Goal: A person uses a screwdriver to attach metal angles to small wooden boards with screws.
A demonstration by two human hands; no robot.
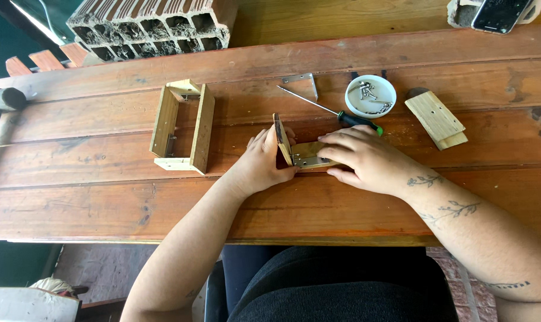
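Note:
My left hand [260, 162] holds a small wooden piece [282, 139] upright on its edge on the wooden table [103, 203]. A second wooden piece [306, 154] lies flat against it, with a metal corner bracket [309, 160] at the joint. My right hand [366, 160] presses down on the flat piece and the bracket. A screwdriver [333, 111] with a black and green handle lies just beyond my right hand.
A wooden rectangular frame [182, 126] lies to the left. A white dish [371, 95] of screws, a loose metal bracket [302, 81] and two stacked wood blocks [439, 119] sit at the back right. A hollow brick [148, 24] and a phone [500, 13] lie farther back.

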